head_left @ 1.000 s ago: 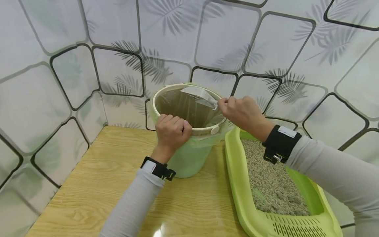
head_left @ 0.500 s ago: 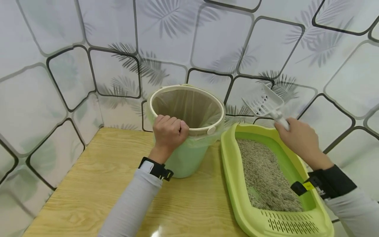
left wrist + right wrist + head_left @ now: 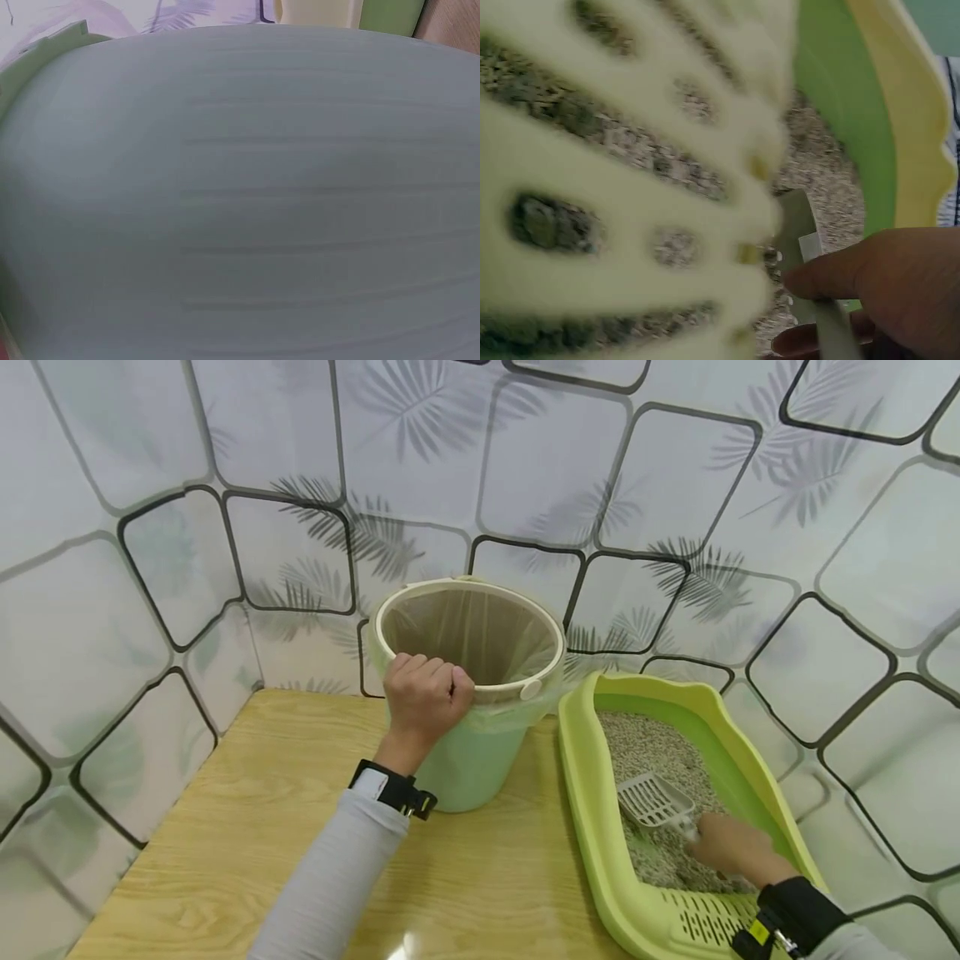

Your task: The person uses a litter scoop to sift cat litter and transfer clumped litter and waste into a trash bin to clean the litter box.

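Observation:
My left hand [image 3: 427, 697] grips the near rim of a pale green bin [image 3: 476, 768], its fingers curled over the edge. A clear plastic liner [image 3: 483, 627] lines the bin and hangs over its rim. With my right hand [image 3: 731, 843] I hold a white slotted litter scoop [image 3: 654, 800] by its handle. The scoop head lies low over the grey-brown litter [image 3: 645, 739] inside a yellow-green litter box [image 3: 588, 827]; how deep it sits cannot be told. In the right wrist view, thumb and fingers close round the scoop handle [image 3: 829, 330]. The bin's ridged side [image 3: 247, 187] fills the left wrist view.
Bin and litter box stand side by side on a wooden surface [image 3: 247, 827]. Behind and to the left hangs a patterned curtain-like wall [image 3: 420, 468]. The box's slotted front ledge [image 3: 615, 277] looms close before the right wrist camera.
My right hand has carried the scoop from above the bin, rightward and then down into the litter box. My left hand has stayed on the bin rim.

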`<state>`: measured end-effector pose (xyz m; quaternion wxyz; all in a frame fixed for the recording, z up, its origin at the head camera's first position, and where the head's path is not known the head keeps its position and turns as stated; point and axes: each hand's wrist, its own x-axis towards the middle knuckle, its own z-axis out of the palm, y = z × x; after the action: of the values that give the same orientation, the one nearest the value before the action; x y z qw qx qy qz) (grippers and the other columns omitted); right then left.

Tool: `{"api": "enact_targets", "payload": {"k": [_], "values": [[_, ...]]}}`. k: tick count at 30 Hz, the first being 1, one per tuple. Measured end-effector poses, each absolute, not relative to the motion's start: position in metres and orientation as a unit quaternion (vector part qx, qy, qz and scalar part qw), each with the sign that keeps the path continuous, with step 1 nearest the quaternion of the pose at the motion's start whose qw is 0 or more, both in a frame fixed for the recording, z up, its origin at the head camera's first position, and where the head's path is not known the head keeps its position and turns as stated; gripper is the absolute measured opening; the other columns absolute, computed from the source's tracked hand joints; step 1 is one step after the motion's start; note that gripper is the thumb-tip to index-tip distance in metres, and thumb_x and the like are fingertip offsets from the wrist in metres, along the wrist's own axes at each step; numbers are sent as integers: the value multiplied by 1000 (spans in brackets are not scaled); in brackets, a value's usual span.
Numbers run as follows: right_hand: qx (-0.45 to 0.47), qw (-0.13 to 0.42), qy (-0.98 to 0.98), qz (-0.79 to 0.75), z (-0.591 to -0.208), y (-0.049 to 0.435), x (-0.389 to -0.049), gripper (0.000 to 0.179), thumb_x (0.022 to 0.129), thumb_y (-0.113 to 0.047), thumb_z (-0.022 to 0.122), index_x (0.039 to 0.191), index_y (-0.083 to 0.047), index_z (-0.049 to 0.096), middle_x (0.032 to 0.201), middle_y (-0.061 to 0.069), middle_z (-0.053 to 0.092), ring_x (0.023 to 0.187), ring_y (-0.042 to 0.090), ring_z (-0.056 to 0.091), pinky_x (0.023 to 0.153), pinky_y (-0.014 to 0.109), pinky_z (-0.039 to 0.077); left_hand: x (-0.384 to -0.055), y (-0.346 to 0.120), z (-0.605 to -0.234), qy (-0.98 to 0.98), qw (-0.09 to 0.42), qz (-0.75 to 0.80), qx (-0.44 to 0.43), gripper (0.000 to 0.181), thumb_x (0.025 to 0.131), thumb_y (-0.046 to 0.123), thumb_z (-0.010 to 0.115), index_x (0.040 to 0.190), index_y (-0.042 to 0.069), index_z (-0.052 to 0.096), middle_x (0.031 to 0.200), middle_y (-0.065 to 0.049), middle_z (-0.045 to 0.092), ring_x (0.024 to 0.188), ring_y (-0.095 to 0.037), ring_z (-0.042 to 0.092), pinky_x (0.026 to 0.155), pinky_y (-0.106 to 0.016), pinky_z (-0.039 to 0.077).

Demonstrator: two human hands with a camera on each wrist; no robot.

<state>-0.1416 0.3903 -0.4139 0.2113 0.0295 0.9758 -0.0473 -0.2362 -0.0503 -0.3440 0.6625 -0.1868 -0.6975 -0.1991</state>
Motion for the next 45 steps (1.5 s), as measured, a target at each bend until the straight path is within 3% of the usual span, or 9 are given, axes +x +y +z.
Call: {"api": "enact_targets", "payload": {"k": [4,9,17,21,24,31,37,42,45], "values": [[42,237,970,-34,-421,384,-134,29,92,-36,66,81,-12,55,70,4,52,60,15,45,59,34,34,-236,-50,-345,-700,658,-201,-190,40,82,14,49,45,10,36,41,-4,33,41,-21,31,53,-34,35],[31,247,968,-40,-416,381,-130,37,93,-43,66,93,-7,60,76,6,58,59,19,54,58,36,38,-236,-51,-345,-698,661,-202,-186,40,82,13,48,45,9,35,41,-4,32,42,-22,30,53,-34,35],[16,185,982,-18,-407,380,-139,41,95,-49,59,76,-13,53,62,-1,38,57,13,30,57,33,24,-236,-56,-345,-700,662,-196,-182,39,81,12,49,44,9,36,41,-4,33,42,-22,31,54,-35,35],[-3,105,994,-29,-392,368,-150,56,98,-55,52,104,0,62,73,8,58,56,13,40,53,30,28,-239,-62,-345,-706,657,-193,-179,40,82,13,49,45,9,38,42,-5,35,42,-23,33,54,-36,36],[-10,42,998,-51,-381,353,-156,72,100,-59,46,133,4,56,101,22,71,57,16,53,50,31,35,-243,-66,-346,-713,650,-191,-181,40,83,13,48,45,9,37,42,-5,35,42,-23,34,54,-36,37],[-28,-58,993,-99,-365,321,-163,67,103,-54,43,141,0,51,122,28,67,62,20,57,52,35,38,-249,-67,-341,-730,620,-194,-210,36,86,12,50,51,8,42,47,-6,39,45,-24,40,55,-38,42],[-46,-75,991,-100,-362,287,-175,66,103,-52,45,144,-1,51,130,28,65,93,38,69,73,50,52,-242,-61,-344,-732,608,-212,-224,28,88,19,47,74,5,67,77,-11,71,75,-30,65,77,-42,52],[-83,-136,983,-93,-368,240,-188,56,99,-42,56,138,-2,57,119,25,71,79,36,68,57,44,51,-233,-52,-352,-736,598,-202,-246,33,87,22,49,101,4,73,109,-14,75,104,-32,67,96,-46,49],[-106,-167,978,-72,-372,209,-193,56,97,-44,60,137,-4,59,121,20,72,84,36,71,59,45,53,-228,-47,-360,-743,588,-191,-257,36,86,22,52,112,5,71,124,-16,71,118,-33,63,104,-49,45]]}}
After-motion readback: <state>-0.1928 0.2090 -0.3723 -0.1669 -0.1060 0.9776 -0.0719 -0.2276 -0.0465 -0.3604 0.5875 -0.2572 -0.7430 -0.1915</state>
